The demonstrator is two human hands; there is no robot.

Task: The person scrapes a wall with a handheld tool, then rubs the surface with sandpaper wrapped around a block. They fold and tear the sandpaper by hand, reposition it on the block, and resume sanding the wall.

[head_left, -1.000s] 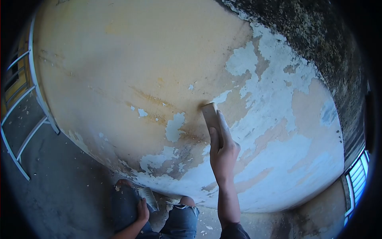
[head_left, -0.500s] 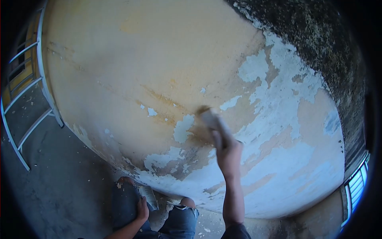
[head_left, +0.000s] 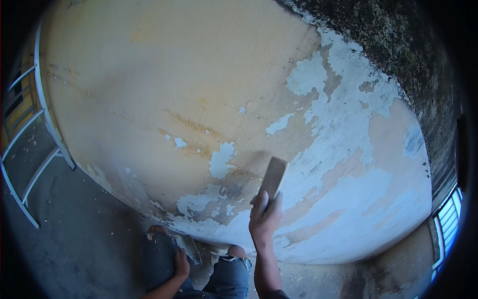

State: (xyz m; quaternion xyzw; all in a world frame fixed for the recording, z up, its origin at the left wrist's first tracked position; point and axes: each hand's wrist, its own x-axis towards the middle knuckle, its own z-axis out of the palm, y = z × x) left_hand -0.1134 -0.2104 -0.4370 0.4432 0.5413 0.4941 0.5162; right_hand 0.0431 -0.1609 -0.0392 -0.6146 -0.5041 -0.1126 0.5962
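Note:
My right hand (head_left: 265, 219) is closed around the lower end of a flat, rectangular brown block (head_left: 273, 177) with pale edges. The block points up in front of the wall (head_left: 124, 99), overlapping the border between beige paint and pale bare patches. Low in the view, my left hand (head_left: 182, 263) lies against the inner side of my bent left leg (head_left: 157, 259), fingers stretched out. Just beyond those fingers is a grey, flat, angular piece (head_left: 191, 249), partly hidden by the leg.
A white metal frame with rungs (head_left: 42, 99) stands at the left. Dark, rough, stained wall (head_left: 398, 45) fills the upper right, and a barred window (head_left: 448, 224) shows at the lower right. Paint flakes dot the grey floor (head_left: 89, 239).
My right hand has drawn the block down from the beige part of the wall, slightly toward me, and the block shows more of its flat face. My left hand stays on the leg.

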